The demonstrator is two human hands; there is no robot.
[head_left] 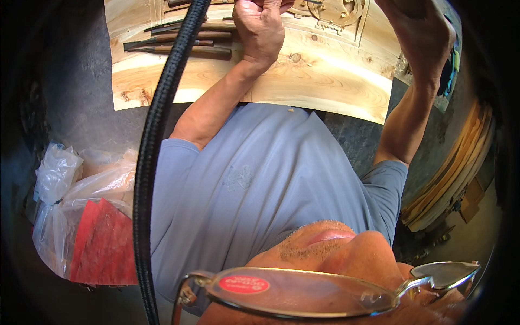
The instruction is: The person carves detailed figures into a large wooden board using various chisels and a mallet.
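My left hand point(261, 32) is over the pale wooden board point(319, 86), close to the top edge of the view. Its fingers are curled together, and what they hold, if anything, is partly cut off. A thin dark shaft point(314, 2) shows just right of them; whether the hand grips it is unclear. Carved relief point(341, 12) marks the board beyond this hand. Several wood chisels point(184, 39) lie side by side to its left. My right hand point(420, 30) is raised at the board's right end, with its fingers beyond the top edge.
A black braided cable point(162, 119) crosses the view at left. Clear plastic bags point(59, 173) and a red sack point(103, 244) are at lower left. Stacked curved wooden pieces point(452, 168) stand at right. A small wood chip point(291, 110) is near the board's front edge.
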